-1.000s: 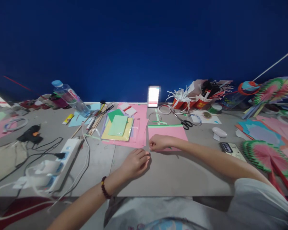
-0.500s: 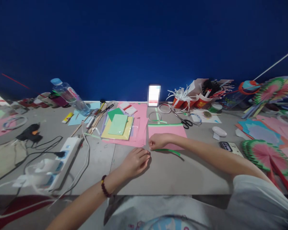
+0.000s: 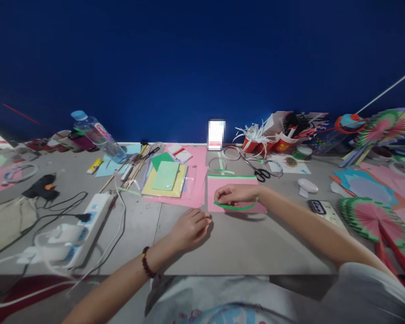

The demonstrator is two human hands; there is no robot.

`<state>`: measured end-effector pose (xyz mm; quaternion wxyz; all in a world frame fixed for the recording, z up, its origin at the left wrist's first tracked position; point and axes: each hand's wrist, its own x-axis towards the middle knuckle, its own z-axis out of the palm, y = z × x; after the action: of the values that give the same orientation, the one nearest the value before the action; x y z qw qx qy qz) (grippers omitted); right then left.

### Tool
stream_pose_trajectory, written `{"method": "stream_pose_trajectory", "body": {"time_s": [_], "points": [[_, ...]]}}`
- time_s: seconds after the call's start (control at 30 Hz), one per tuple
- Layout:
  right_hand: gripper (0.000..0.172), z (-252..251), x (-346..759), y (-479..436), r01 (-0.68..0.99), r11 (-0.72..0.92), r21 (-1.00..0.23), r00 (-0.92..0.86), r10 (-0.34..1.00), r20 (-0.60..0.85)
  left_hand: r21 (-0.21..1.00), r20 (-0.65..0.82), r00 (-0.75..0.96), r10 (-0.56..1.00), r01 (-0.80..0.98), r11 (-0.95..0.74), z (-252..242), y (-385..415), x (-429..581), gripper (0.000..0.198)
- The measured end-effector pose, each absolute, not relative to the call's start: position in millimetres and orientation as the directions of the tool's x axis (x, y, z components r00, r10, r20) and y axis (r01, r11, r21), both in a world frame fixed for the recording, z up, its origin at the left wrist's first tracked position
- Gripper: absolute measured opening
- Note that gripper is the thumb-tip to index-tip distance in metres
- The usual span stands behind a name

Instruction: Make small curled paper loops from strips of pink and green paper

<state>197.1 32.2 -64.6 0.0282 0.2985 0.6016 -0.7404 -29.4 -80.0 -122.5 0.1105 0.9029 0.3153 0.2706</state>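
Observation:
My right hand [image 3: 236, 194] is closed in a pinch on one end of a narrow green paper strip [image 3: 236, 208]. The strip curves below the hand and rises toward the wrist. Beneath lies a pink paper sheet [image 3: 261, 206], edged with a green strip [image 3: 232, 177] along its far side. My left hand [image 3: 191, 227] rests on the table just left of and nearer than the sheet, its fingers loosely bent and apart from the thumb, with nothing visible in them.
Layered papers in a clear sleeve [image 3: 164, 191] lie to the left. Black scissors [image 3: 262, 174] and tape rolls [image 3: 217, 164] sit beyond the pink sheet. A power strip [image 3: 93, 227] with cables stands left; a phone [image 3: 327, 212] and paper fans [image 3: 374, 222] lie right.
My right hand has moved right and up off the sheet's near left corner, carrying the green strip over the pink sheet. My left hand has stayed in place.

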Motion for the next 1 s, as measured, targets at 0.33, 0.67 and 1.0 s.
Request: {"method": "stream_pose_trajectory", "body": {"time_s": [0.33,0.67,1.0], "points": [[0.022,-94,182,26,0.281,-0.484,-0.829,-0.818,0.331,-0.47,0.317,0.396,0.681,0.616,0.529,-0.787,-126,-78,-31,0.013],[0.027,-94,182,18,0.3,-0.482,-0.823,-0.741,0.426,-0.519,0.304,0.43,0.673,0.602,0.52,-0.799,-124,-77,-31,0.014],[0.016,-87,182,14,0.465,-0.071,-0.882,-0.694,0.589,-0.414,0.31,0.43,0.674,0.6,0.515,-0.8,-123,-79,-30,0.015]]}}
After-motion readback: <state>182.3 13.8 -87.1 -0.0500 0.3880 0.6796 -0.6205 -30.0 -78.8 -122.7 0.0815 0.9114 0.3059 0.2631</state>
